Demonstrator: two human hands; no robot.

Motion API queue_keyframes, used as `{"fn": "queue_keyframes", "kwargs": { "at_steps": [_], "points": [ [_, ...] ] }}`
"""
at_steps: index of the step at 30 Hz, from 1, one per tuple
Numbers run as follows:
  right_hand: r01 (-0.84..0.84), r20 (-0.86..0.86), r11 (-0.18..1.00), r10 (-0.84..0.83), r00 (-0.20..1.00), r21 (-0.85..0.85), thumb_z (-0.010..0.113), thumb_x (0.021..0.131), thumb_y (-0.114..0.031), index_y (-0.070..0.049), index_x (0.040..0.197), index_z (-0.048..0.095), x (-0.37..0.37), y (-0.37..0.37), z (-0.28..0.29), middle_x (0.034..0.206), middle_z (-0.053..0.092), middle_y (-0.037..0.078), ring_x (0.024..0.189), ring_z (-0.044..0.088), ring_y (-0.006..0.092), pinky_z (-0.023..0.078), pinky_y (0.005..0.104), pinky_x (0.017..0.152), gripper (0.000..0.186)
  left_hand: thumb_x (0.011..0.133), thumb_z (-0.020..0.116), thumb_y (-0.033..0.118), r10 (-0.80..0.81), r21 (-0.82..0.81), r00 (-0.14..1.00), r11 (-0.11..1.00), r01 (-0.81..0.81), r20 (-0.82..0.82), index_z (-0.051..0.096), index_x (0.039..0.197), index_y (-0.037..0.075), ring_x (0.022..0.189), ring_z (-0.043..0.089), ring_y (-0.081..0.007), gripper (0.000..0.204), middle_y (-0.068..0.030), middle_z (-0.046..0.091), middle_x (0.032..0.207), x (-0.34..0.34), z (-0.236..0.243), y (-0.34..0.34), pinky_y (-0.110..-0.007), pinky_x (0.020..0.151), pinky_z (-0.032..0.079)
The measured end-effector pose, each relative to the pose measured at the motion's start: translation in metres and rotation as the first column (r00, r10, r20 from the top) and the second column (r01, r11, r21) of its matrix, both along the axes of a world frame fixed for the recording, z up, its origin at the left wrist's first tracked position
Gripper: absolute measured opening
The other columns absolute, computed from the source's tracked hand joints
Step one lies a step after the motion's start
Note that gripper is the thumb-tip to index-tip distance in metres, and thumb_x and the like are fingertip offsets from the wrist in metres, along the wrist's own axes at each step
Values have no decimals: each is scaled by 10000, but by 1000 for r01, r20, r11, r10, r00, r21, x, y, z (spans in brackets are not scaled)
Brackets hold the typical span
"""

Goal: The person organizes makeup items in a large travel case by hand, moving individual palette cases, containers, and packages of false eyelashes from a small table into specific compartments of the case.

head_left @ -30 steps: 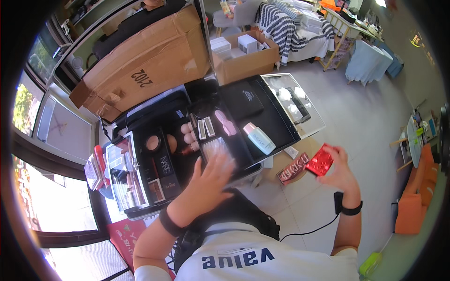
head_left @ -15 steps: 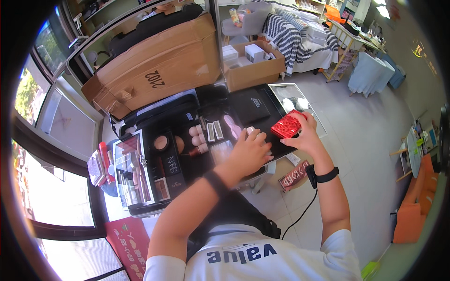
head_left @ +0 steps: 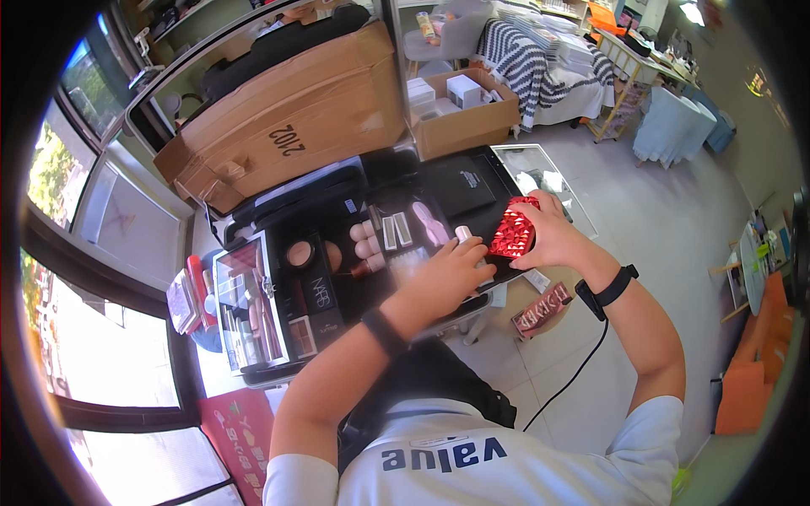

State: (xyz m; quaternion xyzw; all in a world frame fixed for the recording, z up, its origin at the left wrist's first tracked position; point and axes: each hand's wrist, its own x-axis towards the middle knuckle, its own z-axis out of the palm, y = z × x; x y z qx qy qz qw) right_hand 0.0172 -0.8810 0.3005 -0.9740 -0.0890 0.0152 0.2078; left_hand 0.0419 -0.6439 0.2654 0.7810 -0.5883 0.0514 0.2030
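Observation:
My right hand [head_left: 548, 236] grips a shiny red faceted case [head_left: 511, 227] at the right end of the black open makeup case [head_left: 350, 295]. Just left of it, my left hand [head_left: 464, 266] is curled over a small bottle with a pale cap [head_left: 461, 232], mostly hidden under the fingers. Near them sit a pink clip-like item [head_left: 430, 223], small pale boxes [head_left: 395, 230], round pink sponges [head_left: 364, 244], a flat black box [head_left: 460, 185], a round powder compact [head_left: 299, 253] and a clear-lidded compartment of tubes [head_left: 253, 312].
A large cardboard sheet [head_left: 278, 101] leans behind the case, beside an open carton [head_left: 456, 126]. A clear tray [head_left: 557, 181] sticks out right. Windows [head_left: 101, 337] are left. A patterned box [head_left: 544, 308] lies on a low surface. A cable [head_left: 574, 371] hangs by my right forearm.
My right hand has moved the red case up onto the black case's right side. My left hand has moved right from the clear-lidded middle section and closed over the bottle.

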Motion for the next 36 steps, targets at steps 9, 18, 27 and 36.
{"fn": "queue_keyframes", "kwargs": {
  "at_steps": [9, 18, 27, 36],
  "points": [
    [-204, -227, 973, 175, 958, -109, 853, 475, -359, -21, 1335, 381, -9, -23, 37, 1334, 294, 258, 1273, 273, 425, 281, 409, 1069, 1038, 677, 700, 153, 14, -41, 999, 999, -13, 36, 578, 1027, 74, 1175, 451, -297, 379, -127, 501, 1147, -8, 3, 1, -387, 961, 396],
    [-366, -379, 916, 285, 881, -164, 835, 462, -290, -21, 1343, 347, -9, -12, 126, 1293, 326, 203, 1248, 310, 370, 299, 376, 1046, 1043, 699, 671, 207, 71, 81, 961, 992, -96, 266, 644, 853, 150, 1025, 478, -187, 166, 3, 552, 900, -3, -1, -12, -337, 841, 367],
    [-314, -218, 937, 279, 935, -151, 851, 497, -319, -41, 1391, 286, 16, -14, 74, 1335, 297, 209, 1273, 286, 379, 263, 389, 1068, 1094, 722, 581, 148, -50, 23, 959, 999, 46, 279, 623, 807, 117, 922, 531, -194, 100, -6, 552, 837, 5, 7, -4, -317, 843, 406],
    [-143, -104, 989, 145, 984, 23, 843, 499, -279, -70, 1397, 304, 5, 6, -1, 1389, 240, 227, 1306, 229, 409, 255, 432, 1083, 1067, 737, 574, 114, 76, -151, 944, 988, -28, 322, 594, 972, 39, 1082, 570, -272, 247, -98, 610, 1076, -15, 35, 65, -373, 935, 462]
  ]
}}
